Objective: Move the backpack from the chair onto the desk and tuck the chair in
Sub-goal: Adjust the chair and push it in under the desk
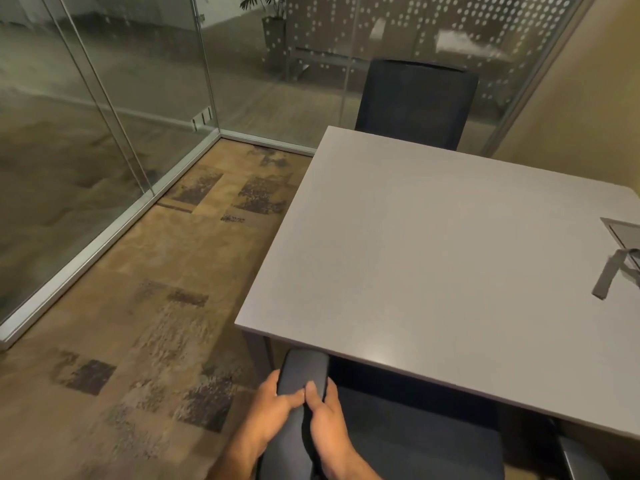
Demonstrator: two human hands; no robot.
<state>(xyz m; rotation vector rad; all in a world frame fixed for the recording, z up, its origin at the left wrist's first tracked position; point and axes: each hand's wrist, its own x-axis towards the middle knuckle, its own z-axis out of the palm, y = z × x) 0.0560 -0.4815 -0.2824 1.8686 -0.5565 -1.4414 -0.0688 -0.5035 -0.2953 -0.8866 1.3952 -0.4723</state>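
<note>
A dark office chair [415,441] stands at the near edge of the grey desk [433,258], its seat partly under the desktop. My left hand [273,403] and my right hand [327,417] both grip the chair's left armrest [303,370], thumbs on top. Only a grey strap [606,278] of the backpack shows, lying on the desk at the far right edge of the view; the bag's body is out of frame.
A second dark chair [415,102] sits tucked in at the desk's far side. Glass walls [104,133] enclose the room on the left and behind. A cable hatch [623,233] is set in the desktop at the right. Patterned carpet [145,323] covers the floor on the left.
</note>
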